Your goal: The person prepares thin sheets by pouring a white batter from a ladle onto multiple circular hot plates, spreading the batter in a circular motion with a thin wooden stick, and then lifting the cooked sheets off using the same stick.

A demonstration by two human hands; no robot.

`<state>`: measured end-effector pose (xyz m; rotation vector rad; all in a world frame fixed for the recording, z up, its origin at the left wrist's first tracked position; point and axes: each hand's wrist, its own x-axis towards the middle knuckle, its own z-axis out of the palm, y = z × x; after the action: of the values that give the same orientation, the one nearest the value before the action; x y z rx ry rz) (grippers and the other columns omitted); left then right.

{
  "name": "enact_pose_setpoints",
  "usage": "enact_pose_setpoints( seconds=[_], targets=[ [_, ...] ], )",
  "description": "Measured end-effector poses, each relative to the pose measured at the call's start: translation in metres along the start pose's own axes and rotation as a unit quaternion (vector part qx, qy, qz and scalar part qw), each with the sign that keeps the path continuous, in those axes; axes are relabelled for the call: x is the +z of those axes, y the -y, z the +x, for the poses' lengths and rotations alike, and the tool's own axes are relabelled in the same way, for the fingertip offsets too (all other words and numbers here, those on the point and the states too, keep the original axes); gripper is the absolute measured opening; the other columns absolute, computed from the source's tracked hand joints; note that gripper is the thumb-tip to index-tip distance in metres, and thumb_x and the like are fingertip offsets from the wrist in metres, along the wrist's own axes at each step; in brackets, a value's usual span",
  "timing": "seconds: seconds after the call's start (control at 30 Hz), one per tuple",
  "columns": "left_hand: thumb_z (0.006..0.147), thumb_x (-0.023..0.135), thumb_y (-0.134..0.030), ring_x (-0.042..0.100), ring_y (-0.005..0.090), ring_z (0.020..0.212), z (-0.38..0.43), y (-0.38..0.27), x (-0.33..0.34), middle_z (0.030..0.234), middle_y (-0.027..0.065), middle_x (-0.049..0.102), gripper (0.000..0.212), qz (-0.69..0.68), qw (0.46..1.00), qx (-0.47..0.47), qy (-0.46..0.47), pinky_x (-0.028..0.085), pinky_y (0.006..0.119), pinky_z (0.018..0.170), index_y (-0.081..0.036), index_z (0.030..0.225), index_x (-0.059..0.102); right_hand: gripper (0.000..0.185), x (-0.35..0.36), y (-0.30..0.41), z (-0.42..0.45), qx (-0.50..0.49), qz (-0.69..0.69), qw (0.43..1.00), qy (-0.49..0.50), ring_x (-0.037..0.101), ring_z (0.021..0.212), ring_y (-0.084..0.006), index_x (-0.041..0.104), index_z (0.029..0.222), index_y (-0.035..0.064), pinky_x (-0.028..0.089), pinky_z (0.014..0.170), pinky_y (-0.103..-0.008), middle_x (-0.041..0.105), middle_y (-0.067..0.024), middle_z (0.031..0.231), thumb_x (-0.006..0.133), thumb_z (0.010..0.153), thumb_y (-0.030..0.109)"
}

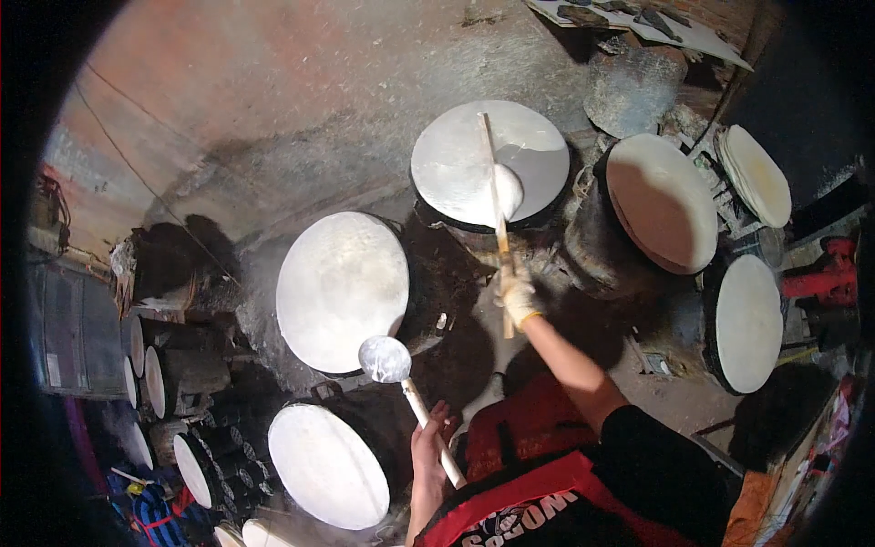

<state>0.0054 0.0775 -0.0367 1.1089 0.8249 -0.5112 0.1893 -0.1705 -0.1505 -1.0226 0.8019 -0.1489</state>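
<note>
My right hand (516, 294), in a pale work glove, grips a long wooden stick (487, 147). The stick reaches across the far round griddle (437, 217) and crosses a rounded white mass, perhaps batter or dough (510, 193). A white layer (448, 157) coats much of that griddle, while a greyer patch shows at its right. In my bare left hand (432, 437) is the wooden handle of a metal ladle (385, 359), its whitish bowl held by the near edge of the left griddle (342, 287). A white layer covers that griddle too.
Nearer at left stands another white-covered griddle (328, 465). On the right are a brownish round griddle (660, 205), a pale one (750, 325) and a stack of pale round sheets (755, 178). A stained wall (307, 89) rises behind; several drums (198, 376) sit far left.
</note>
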Motion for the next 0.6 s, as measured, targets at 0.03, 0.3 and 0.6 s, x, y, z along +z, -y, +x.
enact_pose_setpoints(
  seconds=[0.03, 0.3, 0.6],
  targets=[
    [0.082, 0.053, -0.006, 0.057, 0.0205, 0.096, 0.000, 0.001, 0.004, 0.121, 0.0141, 0.053, 0.038, 0.005, 1.000, 0.000, 0.007, 0.044, 0.034, 0.092, 0.006, 0.119, 0.050, 0.029, -0.013, 0.009, 0.016, 0.002, -0.100, 0.994, -0.044, 0.038, 0.036, -0.0093, 0.045, 0.120, 0.0222, 0.029, 0.029, -0.0243, 0.045, 0.0024, 0.057, 0.044, 0.095, 0.037],
    [0.082, 0.055, -0.006, 0.057, 0.0175, 0.089, -0.010, -0.001, 0.047, 0.117, 0.0128, 0.055, 0.037, 0.000, 0.997, 0.004, 0.080, 0.045, 0.031, 0.089, 0.006, 0.117, 0.052, 0.028, 0.024, 0.052, -0.019, 0.055, 0.015, 0.987, 0.149, 0.040, 0.037, -0.0095, 0.046, 0.121, 0.0194, 0.030, 0.028, -0.0247, 0.046, 0.0023, 0.057, 0.046, 0.093, 0.017],
    [0.082, 0.057, -0.005, 0.056, 0.0181, 0.095, 0.002, 0.013, 0.085, 0.122, 0.0117, 0.053, 0.031, -0.020, 0.996, -0.015, 0.084, 0.044, 0.029, 0.089, 0.006, 0.112, 0.056, 0.041, -0.120, 0.122, 0.024, 0.109, -0.100, 0.980, 0.135, 0.035, 0.036, -0.0050, 0.039, 0.133, 0.0184, 0.031, 0.027, -0.0192, 0.048, 0.0027, 0.060, 0.047, 0.093, 0.024]
  ],
)
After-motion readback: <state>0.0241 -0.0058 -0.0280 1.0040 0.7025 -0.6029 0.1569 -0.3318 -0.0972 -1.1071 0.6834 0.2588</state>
